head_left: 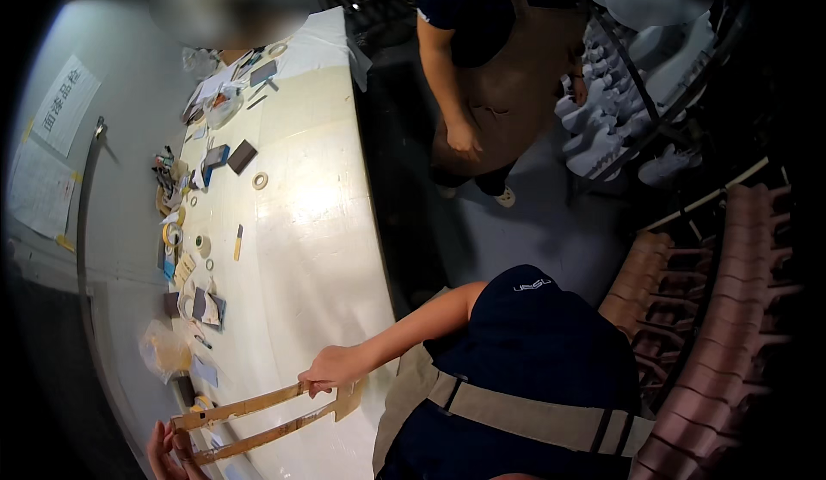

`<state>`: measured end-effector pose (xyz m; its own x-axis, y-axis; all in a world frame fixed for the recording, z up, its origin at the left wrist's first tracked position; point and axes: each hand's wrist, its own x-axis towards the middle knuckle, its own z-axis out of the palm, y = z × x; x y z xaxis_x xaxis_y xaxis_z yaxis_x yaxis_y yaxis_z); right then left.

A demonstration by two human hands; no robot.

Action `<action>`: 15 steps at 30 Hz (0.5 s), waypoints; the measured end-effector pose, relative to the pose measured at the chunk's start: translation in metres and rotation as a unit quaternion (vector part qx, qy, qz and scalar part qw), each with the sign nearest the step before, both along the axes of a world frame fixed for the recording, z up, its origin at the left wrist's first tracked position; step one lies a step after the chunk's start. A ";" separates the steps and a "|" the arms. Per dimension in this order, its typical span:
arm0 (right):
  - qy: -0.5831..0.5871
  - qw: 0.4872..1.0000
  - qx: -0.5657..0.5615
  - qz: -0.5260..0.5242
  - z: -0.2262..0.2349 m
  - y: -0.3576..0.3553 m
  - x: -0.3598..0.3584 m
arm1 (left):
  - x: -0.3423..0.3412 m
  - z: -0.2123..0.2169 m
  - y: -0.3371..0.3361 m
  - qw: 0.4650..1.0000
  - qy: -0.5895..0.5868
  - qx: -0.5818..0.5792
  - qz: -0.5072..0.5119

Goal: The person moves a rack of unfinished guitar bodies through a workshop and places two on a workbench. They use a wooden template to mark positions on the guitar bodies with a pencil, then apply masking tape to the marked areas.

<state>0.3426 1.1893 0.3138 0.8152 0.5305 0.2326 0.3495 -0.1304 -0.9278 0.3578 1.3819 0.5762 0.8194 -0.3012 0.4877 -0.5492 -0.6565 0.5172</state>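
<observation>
Pale grey wall point(138, 93) flanked a long cream-white tabletop point(292, 299), its surface shining under the lamp from where I watched. The person's bare right hand point(334, 368) had its fingers bent tightly around a thin, flat, brown frame of two long strips point(249, 406), pinching it close to its wider end. The bare left hand point(168, 452) was closed about the opposite end, fingers upward. Between them the frame slanted over the tabletop's near end, reaching toward the wall-side edge; whether it touched the surface I could not tell.

Just beyond the frame, near the wall-side edge, sat a crumpled clear plastic bag point(165, 349), and past that some dark grey flat pads point(209, 308). Further along lay a slim yellow-and-dark hand tool point(238, 243), farther in from that edge, with a short, pale greenish roll point(202, 244) nearer the wall. Toward the far end were a beige ring of tape point(260, 181) and, just beside it, a dark brown rectangular block point(243, 156).

Across the aisle-side edge, well apart, stood a co-worker in a brown apron point(525, 93), near a rack of white moulded pieces point(594, 144). Behind the holder's back ran rows of pinkish-brown curved pieces point(718, 325).
</observation>
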 end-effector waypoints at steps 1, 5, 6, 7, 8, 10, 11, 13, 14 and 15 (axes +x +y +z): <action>0.002 1.000 -0.012 -0.003 0.000 -0.001 -0.003 | 0.002 -0.002 0.002 0.987 0.085 -0.139 -0.004; -0.026 0.999 -0.017 -0.019 -0.002 0.000 -0.012 | -0.002 0.002 0.010 0.955 0.202 -0.215 -0.016; -0.032 0.999 -0.005 -0.027 -0.002 0.001 -0.015 | -0.003 0.002 0.011 0.943 0.211 -0.258 -0.009; -0.024 0.998 -0.013 -0.049 -0.009 0.002 -0.017 | -0.008 0.007 -0.009 0.944 0.233 -0.220 0.082; -0.020 0.997 -0.018 -0.068 -0.019 0.005 -0.019 | -0.015 0.008 -0.013 0.953 0.220 -0.194 0.076; -0.017 0.994 -0.031 -0.103 -0.036 0.007 -0.025 | -0.028 0.009 -0.020 0.968 0.191 -0.147 0.067; -0.020 0.992 -0.040 -0.120 -0.044 0.006 -0.029 | -0.033 0.009 -0.022 0.975 0.175 -0.125 0.062; -0.015 0.989 -0.065 -0.133 -0.044 0.000 -0.038 | -0.037 0.007 -0.024 0.985 0.142 -0.083 0.052; -0.006 0.988 -0.081 -0.130 -0.030 -0.003 -0.044 | -0.036 0.004 -0.022 0.992 0.093 -0.082 0.034; 0.003 0.987 -0.097 -0.128 -0.022 -0.006 -0.051 | -0.034 -0.001 -0.018 0.996 0.043 -0.080 0.015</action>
